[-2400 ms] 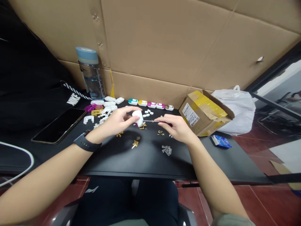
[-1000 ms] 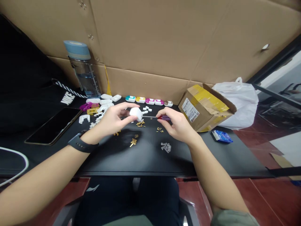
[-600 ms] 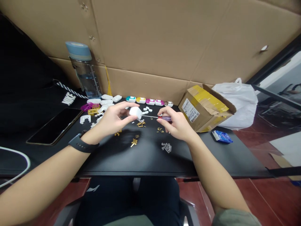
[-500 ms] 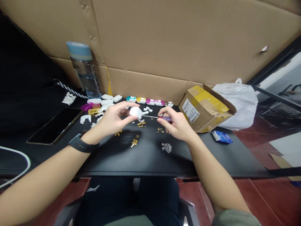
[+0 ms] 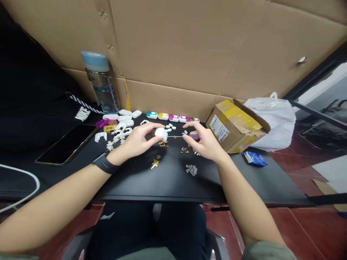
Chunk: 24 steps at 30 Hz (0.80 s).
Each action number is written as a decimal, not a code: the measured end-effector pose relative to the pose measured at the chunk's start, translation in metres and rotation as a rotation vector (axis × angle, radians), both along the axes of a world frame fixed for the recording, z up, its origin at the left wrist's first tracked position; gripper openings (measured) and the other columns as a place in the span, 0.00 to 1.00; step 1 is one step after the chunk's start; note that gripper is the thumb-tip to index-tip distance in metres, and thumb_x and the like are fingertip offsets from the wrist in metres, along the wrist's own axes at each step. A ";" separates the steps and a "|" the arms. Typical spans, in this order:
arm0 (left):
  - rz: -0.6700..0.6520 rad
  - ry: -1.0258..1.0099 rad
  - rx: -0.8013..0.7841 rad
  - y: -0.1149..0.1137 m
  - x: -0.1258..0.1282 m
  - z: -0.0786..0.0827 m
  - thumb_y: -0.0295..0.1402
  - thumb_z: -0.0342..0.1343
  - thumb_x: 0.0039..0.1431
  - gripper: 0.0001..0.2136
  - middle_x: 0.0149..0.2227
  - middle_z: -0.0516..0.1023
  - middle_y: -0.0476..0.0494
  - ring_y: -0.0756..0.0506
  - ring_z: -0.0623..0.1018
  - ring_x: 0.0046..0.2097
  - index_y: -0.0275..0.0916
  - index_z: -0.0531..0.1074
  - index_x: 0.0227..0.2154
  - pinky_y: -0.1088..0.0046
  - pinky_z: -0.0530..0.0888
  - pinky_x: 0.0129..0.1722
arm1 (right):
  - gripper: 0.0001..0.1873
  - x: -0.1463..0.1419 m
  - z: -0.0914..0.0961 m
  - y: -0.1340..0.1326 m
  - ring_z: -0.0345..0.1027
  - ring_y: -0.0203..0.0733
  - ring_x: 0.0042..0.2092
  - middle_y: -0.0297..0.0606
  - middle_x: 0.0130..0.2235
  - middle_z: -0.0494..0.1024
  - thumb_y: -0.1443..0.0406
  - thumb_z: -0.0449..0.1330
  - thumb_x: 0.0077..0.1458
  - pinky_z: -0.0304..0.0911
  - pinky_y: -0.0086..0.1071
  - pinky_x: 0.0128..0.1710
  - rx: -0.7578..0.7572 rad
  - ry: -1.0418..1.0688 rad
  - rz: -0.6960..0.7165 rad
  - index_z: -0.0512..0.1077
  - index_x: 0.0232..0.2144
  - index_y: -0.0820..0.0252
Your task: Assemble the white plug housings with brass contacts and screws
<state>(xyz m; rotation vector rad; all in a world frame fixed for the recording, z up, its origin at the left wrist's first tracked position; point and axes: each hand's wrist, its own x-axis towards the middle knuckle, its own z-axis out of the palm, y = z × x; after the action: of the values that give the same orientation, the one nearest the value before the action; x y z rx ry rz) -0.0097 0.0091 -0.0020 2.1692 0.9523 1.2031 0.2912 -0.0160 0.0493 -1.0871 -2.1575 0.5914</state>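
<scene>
My left hand [image 5: 142, 139] pinches a small white plastic case [image 5: 161, 134] between thumb and fingers, above the black table. Held level in my right hand [image 5: 202, 141] is a screwdriver [image 5: 194, 137] with a purple handle. Its thin shaft points left, and the tip meets the right side of the case; whether it sits in a screw cannot be seen. Below the hands lie brass pieces [image 5: 155, 164], small brass pins [image 5: 184, 150] and clear plastic parts [image 5: 192, 169]. Several small white blocks [image 5: 169, 126] rest just behind the case.
Along the back stands a row of coloured-and-white cases [image 5: 163, 116]. White shells [image 5: 124, 118], a purple piece [image 5: 103, 123] and a phone [image 5: 67, 144] lie left, near a water bottle [image 5: 100, 85]. A cardboard box [image 5: 233, 126], a white bag [image 5: 273, 121] and a blue packet [image 5: 255, 159] are right.
My left hand has moved a little to the right with the white case, which has turned slightly. My right hand still holds the screwdriver, its index finger lifted off the handle more.
</scene>
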 end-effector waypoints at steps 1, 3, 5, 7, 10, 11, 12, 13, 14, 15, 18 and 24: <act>0.026 -0.010 0.003 0.003 -0.002 -0.001 0.47 0.63 0.73 0.21 0.58 0.84 0.35 0.36 0.85 0.53 0.42 0.79 0.61 0.53 0.81 0.59 | 0.14 0.001 0.001 0.000 0.67 0.36 0.23 0.25 0.26 0.76 0.55 0.62 0.73 0.65 0.33 0.29 0.016 0.012 -0.007 0.70 0.56 0.51; 0.098 -0.064 0.017 0.010 -0.009 0.000 0.47 0.60 0.75 0.22 0.61 0.82 0.34 0.36 0.84 0.57 0.41 0.77 0.63 0.53 0.80 0.61 | 0.14 0.002 0.003 0.001 0.68 0.36 0.24 0.26 0.27 0.77 0.56 0.62 0.73 0.66 0.33 0.29 0.044 0.040 -0.023 0.71 0.55 0.51; 0.222 -0.117 0.029 0.019 -0.020 0.005 0.48 0.59 0.75 0.24 0.62 0.80 0.33 0.36 0.83 0.57 0.39 0.75 0.65 0.53 0.80 0.61 | 0.13 0.004 0.003 0.003 0.68 0.36 0.23 0.26 0.27 0.77 0.56 0.62 0.72 0.65 0.33 0.29 0.062 0.063 -0.044 0.71 0.54 0.51; 0.347 -0.143 0.038 0.030 -0.032 0.016 0.46 0.58 0.75 0.25 0.63 0.79 0.31 0.36 0.83 0.58 0.39 0.73 0.68 0.54 0.81 0.60 | 0.13 0.007 0.002 0.008 0.67 0.37 0.23 0.26 0.26 0.76 0.57 0.62 0.72 0.64 0.34 0.29 0.079 0.074 -0.068 0.71 0.55 0.51; 0.497 -0.065 0.122 0.052 -0.048 0.038 0.40 0.61 0.70 0.24 0.64 0.78 0.32 0.36 0.81 0.61 0.39 0.75 0.65 0.55 0.78 0.64 | 0.13 0.011 -0.001 0.015 0.68 0.39 0.23 0.26 0.25 0.76 0.57 0.63 0.71 0.64 0.35 0.29 0.111 0.063 -0.093 0.71 0.55 0.51; 0.501 -0.013 0.110 0.060 -0.052 0.045 0.39 0.62 0.69 0.24 0.63 0.79 0.33 0.36 0.82 0.60 0.39 0.75 0.65 0.54 0.78 0.64 | 0.13 0.011 -0.002 0.016 0.68 0.39 0.23 0.26 0.25 0.76 0.57 0.63 0.71 0.64 0.35 0.30 0.119 0.055 -0.094 0.71 0.54 0.51; 0.495 0.025 0.078 0.070 -0.054 0.050 0.39 0.65 0.67 0.27 0.61 0.81 0.34 0.36 0.83 0.57 0.40 0.73 0.66 0.54 0.79 0.63 | 0.13 0.011 -0.003 0.018 0.68 0.39 0.23 0.26 0.25 0.76 0.57 0.62 0.71 0.64 0.35 0.30 0.123 0.048 -0.089 0.71 0.54 0.51; 0.486 0.061 0.041 0.080 -0.055 0.054 0.39 0.67 0.64 0.30 0.58 0.83 0.35 0.36 0.84 0.55 0.40 0.72 0.67 0.55 0.80 0.61 | 0.13 0.011 -0.004 0.018 0.68 0.39 0.23 0.26 0.25 0.77 0.58 0.62 0.70 0.65 0.36 0.31 0.127 0.043 -0.081 0.71 0.54 0.51; 0.479 0.103 0.009 0.092 -0.054 0.055 0.39 0.69 0.62 0.31 0.57 0.84 0.35 0.36 0.84 0.54 0.40 0.73 0.67 0.55 0.80 0.61 | 0.13 0.010 -0.004 0.018 0.68 0.40 0.23 0.26 0.25 0.77 0.58 0.63 0.70 0.66 0.36 0.32 0.130 0.041 -0.071 0.71 0.54 0.52; 0.473 0.143 -0.023 0.103 -0.053 0.054 0.38 0.70 0.61 0.30 0.57 0.84 0.35 0.36 0.85 0.54 0.40 0.74 0.65 0.55 0.79 0.62 | 0.13 0.010 -0.004 0.018 0.69 0.40 0.24 0.26 0.26 0.77 0.58 0.63 0.70 0.66 0.36 0.33 0.132 0.042 -0.061 0.71 0.53 0.52; 0.452 0.214 -0.097 0.137 -0.047 0.042 0.37 0.69 0.59 0.24 0.55 0.86 0.34 0.37 0.85 0.54 0.38 0.77 0.58 0.57 0.78 0.61 | 0.11 0.008 -0.003 0.017 0.71 0.40 0.25 0.27 0.26 0.77 0.58 0.62 0.70 0.67 0.37 0.35 0.140 0.041 -0.045 0.72 0.52 0.51; 0.442 0.286 -0.101 0.181 -0.045 0.022 0.43 0.73 0.53 0.25 0.50 0.87 0.34 0.37 0.85 0.51 0.38 0.77 0.50 0.59 0.78 0.57 | 0.11 0.008 -0.002 0.017 0.68 0.39 0.26 0.26 0.24 0.74 0.59 0.62 0.70 0.64 0.36 0.37 0.156 0.003 -0.051 0.74 0.51 0.53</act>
<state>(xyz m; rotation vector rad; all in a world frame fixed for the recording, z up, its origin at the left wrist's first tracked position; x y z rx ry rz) -0.0550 0.1903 0.0199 2.1508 1.6446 1.0101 0.2994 0.0014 0.0471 -1.0518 -2.1276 0.3942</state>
